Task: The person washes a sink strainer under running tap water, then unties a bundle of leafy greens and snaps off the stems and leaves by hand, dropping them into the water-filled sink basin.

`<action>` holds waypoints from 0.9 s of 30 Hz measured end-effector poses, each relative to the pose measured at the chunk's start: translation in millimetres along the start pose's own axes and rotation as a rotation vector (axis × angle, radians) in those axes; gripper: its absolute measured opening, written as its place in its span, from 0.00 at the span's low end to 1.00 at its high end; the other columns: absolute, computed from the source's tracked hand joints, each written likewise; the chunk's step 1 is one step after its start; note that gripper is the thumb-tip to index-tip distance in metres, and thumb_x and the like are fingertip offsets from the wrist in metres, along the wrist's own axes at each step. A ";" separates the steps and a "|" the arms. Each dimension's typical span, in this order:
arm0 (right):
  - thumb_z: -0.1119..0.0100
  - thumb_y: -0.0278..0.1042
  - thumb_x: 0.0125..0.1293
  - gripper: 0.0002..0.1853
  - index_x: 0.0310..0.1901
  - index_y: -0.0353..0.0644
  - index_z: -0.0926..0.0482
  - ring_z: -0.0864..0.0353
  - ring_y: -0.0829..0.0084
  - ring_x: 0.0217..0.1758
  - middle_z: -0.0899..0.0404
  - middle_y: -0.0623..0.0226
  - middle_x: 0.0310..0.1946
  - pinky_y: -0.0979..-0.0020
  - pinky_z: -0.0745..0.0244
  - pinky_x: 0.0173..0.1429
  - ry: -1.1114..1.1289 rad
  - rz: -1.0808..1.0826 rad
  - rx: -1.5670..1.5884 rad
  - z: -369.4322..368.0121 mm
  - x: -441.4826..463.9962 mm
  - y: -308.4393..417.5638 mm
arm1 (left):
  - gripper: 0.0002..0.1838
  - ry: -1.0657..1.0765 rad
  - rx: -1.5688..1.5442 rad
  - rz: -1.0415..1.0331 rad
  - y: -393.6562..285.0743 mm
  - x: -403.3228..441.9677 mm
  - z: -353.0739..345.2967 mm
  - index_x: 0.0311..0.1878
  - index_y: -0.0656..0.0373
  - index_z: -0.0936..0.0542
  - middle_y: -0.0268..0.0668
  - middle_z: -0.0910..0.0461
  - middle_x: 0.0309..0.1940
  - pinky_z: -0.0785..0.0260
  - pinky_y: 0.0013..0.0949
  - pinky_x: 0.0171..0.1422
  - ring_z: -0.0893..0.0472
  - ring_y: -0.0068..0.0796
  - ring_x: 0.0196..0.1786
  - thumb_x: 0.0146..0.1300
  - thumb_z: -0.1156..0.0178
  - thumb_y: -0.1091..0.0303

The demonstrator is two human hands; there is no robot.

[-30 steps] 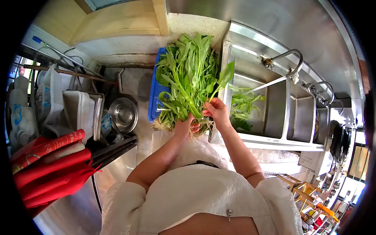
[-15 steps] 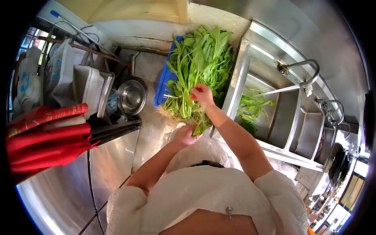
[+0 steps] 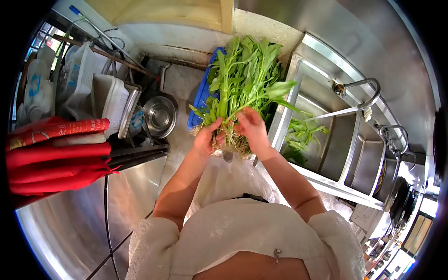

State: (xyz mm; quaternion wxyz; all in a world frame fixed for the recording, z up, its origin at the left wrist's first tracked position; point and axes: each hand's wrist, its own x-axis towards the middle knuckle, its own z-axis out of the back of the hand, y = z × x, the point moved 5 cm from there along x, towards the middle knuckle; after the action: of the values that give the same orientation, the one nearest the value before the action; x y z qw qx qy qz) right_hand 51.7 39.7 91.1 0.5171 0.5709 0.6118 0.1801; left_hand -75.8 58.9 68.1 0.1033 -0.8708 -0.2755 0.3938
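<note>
As the left hand [image 3: 208,138] half-curls at pale roots [image 3: 236,143], grip unclear, the right hand [image 3: 253,128] pinches a leafy green stem [image 3: 280,88] across greens [image 3: 245,72] heaped in a blue plastic crate [image 3: 201,101]. Light pressure should spare it!

Since half a second ago: raised left hand [image 3: 208,137] to root ends [image 3: 236,145]; drew right hand [image 3: 252,127] nearer it, apparently now pinching leafy stem [image 3: 278,90].

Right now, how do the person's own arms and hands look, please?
Loose, off-white, textured sleeves leave the forearms bare. The left hand and the right hand wear no gloves. No watch or bracelet shows; whether there are rings, I cannot tell.
</note>
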 end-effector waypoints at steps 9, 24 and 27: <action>0.52 0.52 0.58 0.24 0.47 0.40 0.31 0.24 0.56 0.36 0.26 0.58 0.37 0.61 0.29 0.39 0.323 0.248 -1.388 28.0 -55.8 -84.9 | 0.07 -0.053 0.236 -0.421 -73.2 8.2 -7.6 0.36 0.58 0.27 0.38 0.22 0.27 0.47 0.17 0.13 0.37 0.15 0.12 0.58 0.45 0.66; 0.42 0.30 0.47 0.14 0.39 0.45 0.26 0.29 0.70 0.45 0.27 0.69 0.37 0.56 0.45 0.60 -0.188 1.234 -1.503 13.9 -70.5 127.4 | 0.08 0.140 0.810 -0.455 -52.9 -38.9 -98.1 0.40 0.62 0.27 0.35 0.24 0.23 0.49 0.17 0.16 0.38 0.13 0.14 0.59 0.49 0.70; 0.42 0.30 0.46 0.12 0.37 0.44 0.25 0.28 0.69 0.40 0.27 0.68 0.33 0.61 0.40 0.56 -0.120 1.224 -1.401 31.9 -79.9 125.7 | 0.08 0.169 0.915 -0.443 -38.7 -30.0 -110.8 0.40 0.62 0.27 0.34 0.25 0.22 0.49 0.18 0.17 0.38 0.13 0.15 0.59 0.48 0.70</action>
State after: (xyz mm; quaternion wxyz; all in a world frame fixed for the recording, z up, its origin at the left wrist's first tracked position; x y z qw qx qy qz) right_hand 127.9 -7.2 214.4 0.5895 0.3600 -0.0715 0.7196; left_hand -25.1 78.2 176.4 0.5765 -0.6861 -0.2438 0.3709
